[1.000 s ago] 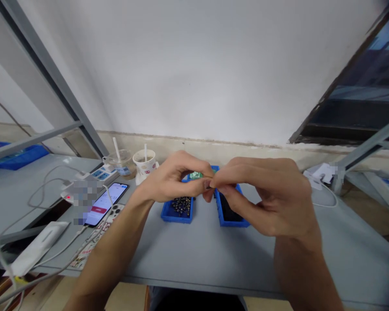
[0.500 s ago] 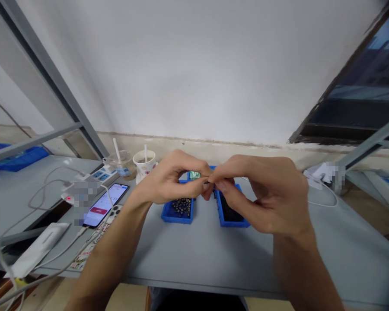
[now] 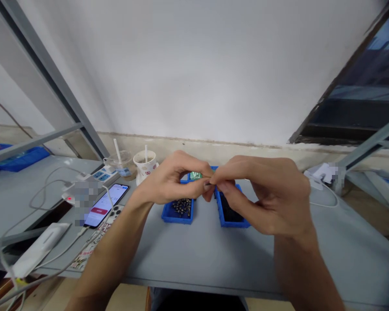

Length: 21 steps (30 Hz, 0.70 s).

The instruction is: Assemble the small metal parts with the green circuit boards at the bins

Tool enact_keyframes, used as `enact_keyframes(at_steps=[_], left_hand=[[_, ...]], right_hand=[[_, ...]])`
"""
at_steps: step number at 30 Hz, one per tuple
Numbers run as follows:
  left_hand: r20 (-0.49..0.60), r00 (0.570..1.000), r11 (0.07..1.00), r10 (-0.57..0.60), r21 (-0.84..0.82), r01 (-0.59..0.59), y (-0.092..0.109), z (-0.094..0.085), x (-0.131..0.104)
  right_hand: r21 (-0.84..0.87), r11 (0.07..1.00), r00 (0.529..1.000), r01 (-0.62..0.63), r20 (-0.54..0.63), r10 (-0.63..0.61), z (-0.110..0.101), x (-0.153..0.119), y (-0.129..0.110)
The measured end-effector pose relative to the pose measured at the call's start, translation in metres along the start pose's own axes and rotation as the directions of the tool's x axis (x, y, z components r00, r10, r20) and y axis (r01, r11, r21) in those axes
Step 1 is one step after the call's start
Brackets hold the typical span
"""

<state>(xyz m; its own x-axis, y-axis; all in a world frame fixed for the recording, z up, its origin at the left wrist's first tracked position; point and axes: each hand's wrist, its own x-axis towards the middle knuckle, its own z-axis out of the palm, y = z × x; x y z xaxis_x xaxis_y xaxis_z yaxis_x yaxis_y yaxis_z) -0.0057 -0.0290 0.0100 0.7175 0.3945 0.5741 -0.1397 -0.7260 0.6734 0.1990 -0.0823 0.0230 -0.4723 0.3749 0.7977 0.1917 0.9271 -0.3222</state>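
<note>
My left hand [image 3: 178, 179] and my right hand [image 3: 262, 190] meet fingertip to fingertip above the grey table. Between their pinched thumbs and forefingers is a tiny dark piece [image 3: 208, 184], mostly covered by the fingers and too small to name. Below my left hand stands a blue tray [image 3: 176, 219] with many small metal parts [image 3: 182, 207]. Under my right hand is a second blue tray [image 3: 235, 224] with black contents [image 3: 230, 211]. Behind the hands, a further blue tray holding green pieces [image 3: 195, 175] is partly hidden.
On the left lie a lit phone [image 3: 106, 205], a phone in a patterned case [image 3: 89, 250], a white box [image 3: 39, 248], cables and a power strip [image 3: 105, 174]. Two cups with straws, one paper [image 3: 145, 166], one clear plastic [image 3: 125, 166], stand near the wall. Metal posts flank the table [image 3: 194, 255].
Almost nothing differs. Both hands keep their pinch in nearly the same place, with only a very slight shift in the picture.
</note>
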Motion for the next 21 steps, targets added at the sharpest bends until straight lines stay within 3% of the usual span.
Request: enact_keyframes(at_steps=[21], left_hand=[[-0.011, 1.0, 0.999, 0.015, -0.039, -0.015, -0.0061, -0.0006, 0.0002]], right_hand=[[-0.012, 1.0, 1.0, -0.003, -0.001, 0.003, 0.0014, 0.0003, 0.0012]])
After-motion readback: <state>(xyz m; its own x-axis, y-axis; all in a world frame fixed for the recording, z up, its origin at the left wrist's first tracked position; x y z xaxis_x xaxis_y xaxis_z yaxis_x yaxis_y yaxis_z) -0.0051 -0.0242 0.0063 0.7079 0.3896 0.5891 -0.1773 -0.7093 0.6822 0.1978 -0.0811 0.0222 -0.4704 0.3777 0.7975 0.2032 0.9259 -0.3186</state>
